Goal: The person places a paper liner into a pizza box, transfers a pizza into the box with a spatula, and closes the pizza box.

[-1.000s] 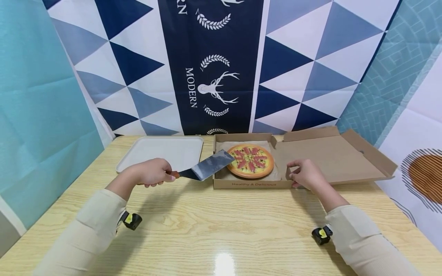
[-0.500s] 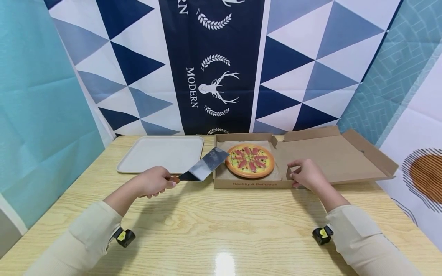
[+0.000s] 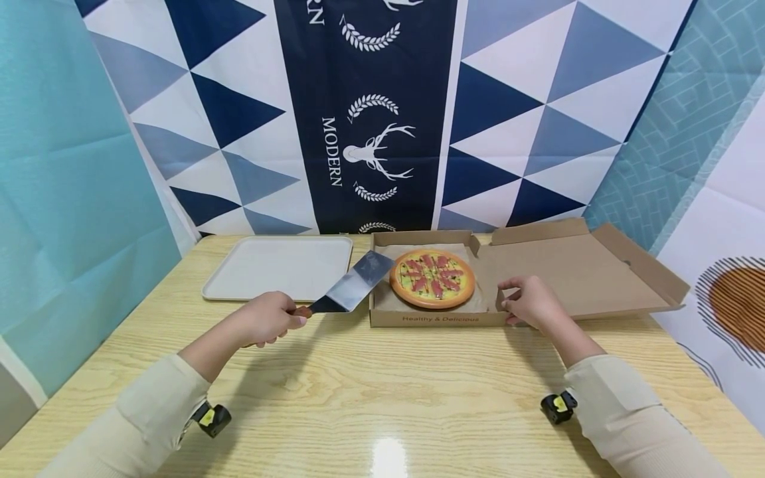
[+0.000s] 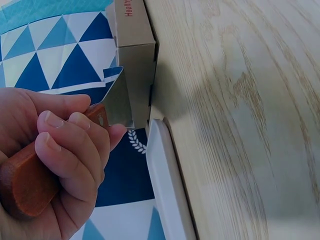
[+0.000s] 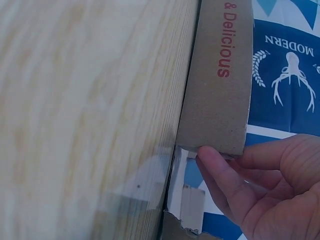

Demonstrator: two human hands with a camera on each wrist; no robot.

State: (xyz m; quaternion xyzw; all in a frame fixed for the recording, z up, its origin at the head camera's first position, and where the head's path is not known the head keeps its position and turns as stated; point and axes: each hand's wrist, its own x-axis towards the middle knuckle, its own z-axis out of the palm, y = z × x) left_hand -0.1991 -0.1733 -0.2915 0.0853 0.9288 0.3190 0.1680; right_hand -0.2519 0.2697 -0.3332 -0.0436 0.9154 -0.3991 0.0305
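Note:
My left hand (image 3: 271, 320) grips the spatula's wooden handle (image 4: 30, 177), fingers curled round it in the left wrist view. The metal spatula blade (image 3: 360, 282) slants up to the right, its tip over the left wall of the cardboard box (image 3: 439, 319). Inside that box, on paper, lies a round pizza (image 3: 433, 279) with red strips on top. My right hand (image 3: 528, 302) pinches the box's front right corner; in the right wrist view the thumb and fingers (image 5: 215, 162) lie at the end of the printed front wall (image 5: 215, 110).
A white tray (image 3: 277, 269) lies left of the box, behind my left hand. The box lid (image 3: 574, 275) is folded out to the right. Patterned cloth (image 3: 370, 133) hangs behind the wooden table (image 3: 358, 392).
The spatula blade has drawn back left, from the pizza's left edge to beside it. My left hand has moved slightly down, and my right hand has stayed in place.

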